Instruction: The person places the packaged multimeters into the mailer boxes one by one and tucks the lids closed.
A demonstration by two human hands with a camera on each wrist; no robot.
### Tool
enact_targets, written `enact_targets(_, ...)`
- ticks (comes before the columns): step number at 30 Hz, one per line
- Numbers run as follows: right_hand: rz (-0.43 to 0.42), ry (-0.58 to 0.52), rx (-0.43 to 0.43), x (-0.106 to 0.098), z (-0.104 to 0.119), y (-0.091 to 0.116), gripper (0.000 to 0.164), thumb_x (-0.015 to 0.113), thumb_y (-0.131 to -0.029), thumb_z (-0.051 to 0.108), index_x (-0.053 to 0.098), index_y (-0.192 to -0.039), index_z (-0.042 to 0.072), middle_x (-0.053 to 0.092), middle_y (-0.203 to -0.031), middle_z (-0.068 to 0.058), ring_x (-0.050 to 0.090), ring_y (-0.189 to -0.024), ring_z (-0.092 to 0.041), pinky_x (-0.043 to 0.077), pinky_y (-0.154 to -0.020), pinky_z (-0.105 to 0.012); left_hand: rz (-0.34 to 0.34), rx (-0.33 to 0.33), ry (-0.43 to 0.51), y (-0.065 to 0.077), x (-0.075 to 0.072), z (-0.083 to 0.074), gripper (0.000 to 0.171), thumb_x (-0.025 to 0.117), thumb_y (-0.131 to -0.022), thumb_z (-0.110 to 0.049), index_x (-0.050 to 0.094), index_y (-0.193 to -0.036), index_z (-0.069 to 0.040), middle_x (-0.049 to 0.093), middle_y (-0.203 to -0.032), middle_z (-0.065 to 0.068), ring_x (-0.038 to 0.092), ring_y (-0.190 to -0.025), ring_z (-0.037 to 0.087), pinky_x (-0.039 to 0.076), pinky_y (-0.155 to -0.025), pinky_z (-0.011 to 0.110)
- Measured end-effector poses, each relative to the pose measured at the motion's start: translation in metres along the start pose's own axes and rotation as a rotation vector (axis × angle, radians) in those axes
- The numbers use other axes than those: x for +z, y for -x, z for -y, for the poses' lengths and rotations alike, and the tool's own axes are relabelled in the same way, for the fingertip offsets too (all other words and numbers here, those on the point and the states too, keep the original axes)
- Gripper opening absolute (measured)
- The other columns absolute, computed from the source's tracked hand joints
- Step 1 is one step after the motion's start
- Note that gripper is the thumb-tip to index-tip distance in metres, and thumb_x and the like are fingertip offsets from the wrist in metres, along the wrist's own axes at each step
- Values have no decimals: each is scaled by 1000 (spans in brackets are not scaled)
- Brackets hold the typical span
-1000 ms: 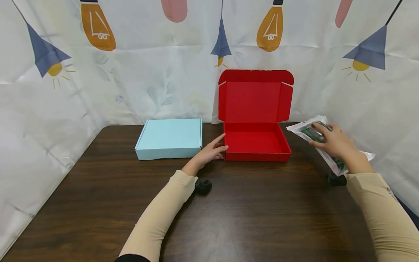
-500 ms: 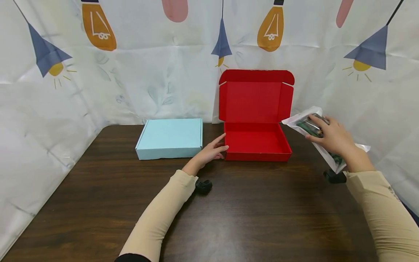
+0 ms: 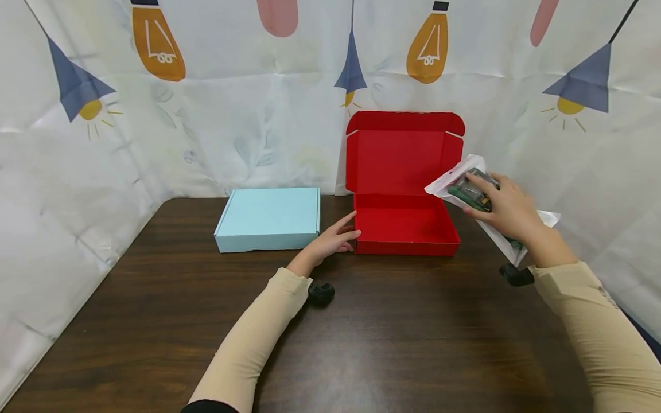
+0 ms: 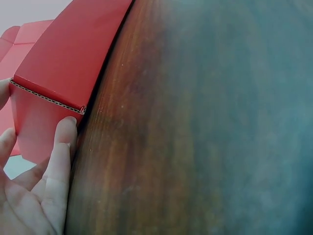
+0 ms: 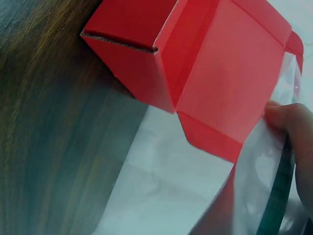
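Observation:
A red cardboard box (image 3: 408,248) stands with its lid raised, and its inside looks bare. Against its left wall rests my left hand (image 3: 330,242), fingers extended; the left wrist view shows the fingertips (image 4: 66,129) touching the box's side. To the right of the box, my right hand (image 3: 508,209) grips a clear-and-white plastic pouch (image 3: 449,182) with a dark green item inside, its kind unclear through the plastic. The pouch is tilted and its upper corner overlaps the raised lid in the head view. In the right wrist view the thumb (image 5: 279,115) presses on the pouch.
A closed light blue box (image 3: 271,212) lies left of the red one on the dark wooden table (image 3: 361,344). A patterned white cloth (image 3: 289,132) hangs behind the table. Small black devices (image 3: 321,294) show beneath both wrists.
My right hand has moved left and a little upward with the plastic pouch, towards the red box. The left hand and both boxes have stayed in place.

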State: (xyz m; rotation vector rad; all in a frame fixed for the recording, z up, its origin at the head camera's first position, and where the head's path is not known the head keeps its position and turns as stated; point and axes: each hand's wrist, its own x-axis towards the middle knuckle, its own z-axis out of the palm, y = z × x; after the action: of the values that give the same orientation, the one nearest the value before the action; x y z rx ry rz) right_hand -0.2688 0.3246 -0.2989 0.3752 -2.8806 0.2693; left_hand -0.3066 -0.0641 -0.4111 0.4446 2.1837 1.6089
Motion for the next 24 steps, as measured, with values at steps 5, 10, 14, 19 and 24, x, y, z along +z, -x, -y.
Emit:
enact_targets(5,-40,-6,-47,2,12,-8,84,74,-92,32,31,-161,16,27,-152,-36,37,-122,-57,39,-92,-76,-2,0,0,-1,0,1,72,57,-104,-34,19,-166,-28,34,-162,15,64,-106,30,45,-109,48)
enact_targets(10,-37,-28,-87,5,24,-16,86,77,-90,28,31,-161,20,25,-155,-33,34,-129,-55,36,-95,-77,-1,0,11,1,1,0,72,57,-105,-33,19,-166,-29,33,-162,15,64,-103,29,44,-110,48)
enact_targets(14,-33,-36,-120,8,32,-23,88,80,-87,25,32,-161,22,24,-157,-32,32,-133,-55,32,-98,-78,1,3,15,2,1,-1,72,57,-105,-33,19,-166,-29,32,-163,14,64,-101,28,43,-110,47)
enact_targets(19,-7,-19,-155,13,40,-34,89,81,-86,24,33,-161,24,24,-158,-30,28,-138,-53,28,-103,-78,6,-5,16,1,0,0,73,57,-105,-33,19,-166,-30,33,-163,14,64,-102,28,44,-110,47)
enact_targets(24,-1,-14,-197,17,44,-44,89,82,-86,24,33,-161,25,25,-158,-28,29,-139,-50,26,-107,-76,4,-7,12,0,0,0,73,58,-104,-33,19,-166,-29,33,-162,15,64,-105,30,44,-109,47)
